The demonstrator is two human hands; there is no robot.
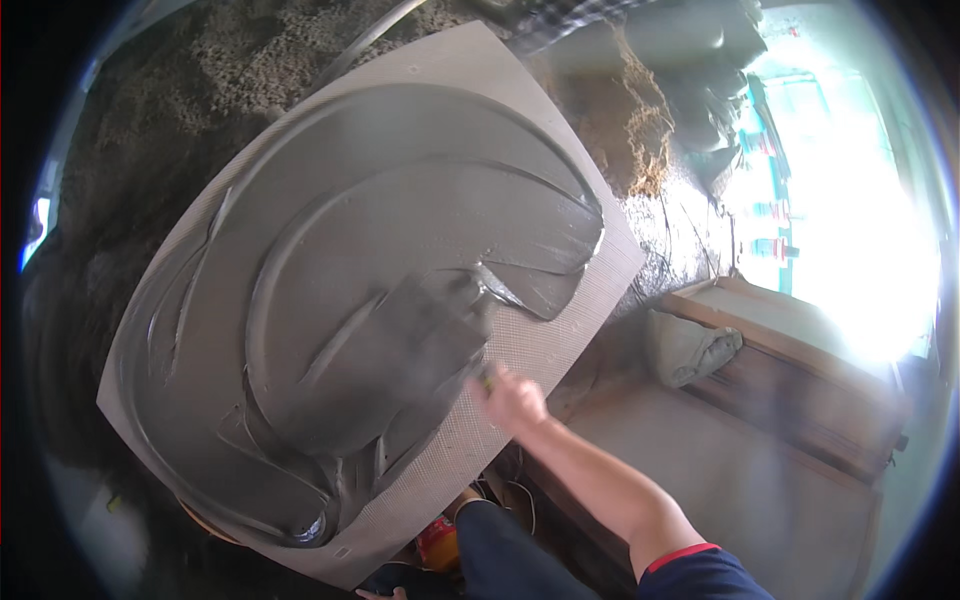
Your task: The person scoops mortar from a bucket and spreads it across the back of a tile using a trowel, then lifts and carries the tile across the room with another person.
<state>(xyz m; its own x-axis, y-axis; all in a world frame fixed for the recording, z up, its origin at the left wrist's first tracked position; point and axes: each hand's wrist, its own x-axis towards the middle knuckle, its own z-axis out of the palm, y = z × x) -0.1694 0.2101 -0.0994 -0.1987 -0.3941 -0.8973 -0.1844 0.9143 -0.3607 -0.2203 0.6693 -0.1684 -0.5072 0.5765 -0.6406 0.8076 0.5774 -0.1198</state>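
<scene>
Right hand (513, 398) is closed round the handle of a trowel (428, 325), arm coming in from lower right w/ a dark sleeve edged in red. Trowel blade lies flat on wet grey mortar (400, 210), blurred by motion, so exact edge of blade hard to make out. Left hand (380, 594) only a sliver at bottom edge of pic, near a dark trouser leg; can't tell if open or closed, holds nothing visible.

Mortar is spread in broad curved sweeps over most of a flat board (575, 300) covered w/ mesh-like grid; bare grid shows along the right & lower edges, just beside the right hand. Board sits tilted diagonally in view, corners toward top & bottom.

Around it: rough dark ground at upper left, a sandy heap (640, 140) beyond the top right edge of the board, stacked grey sacks (700, 60) behind that. Wooden frame (790, 380) w/ a grey sack (690, 350) lying in it at right. Small red-orange thing (437, 545) below board near the leg, too blurred to ID
</scene>
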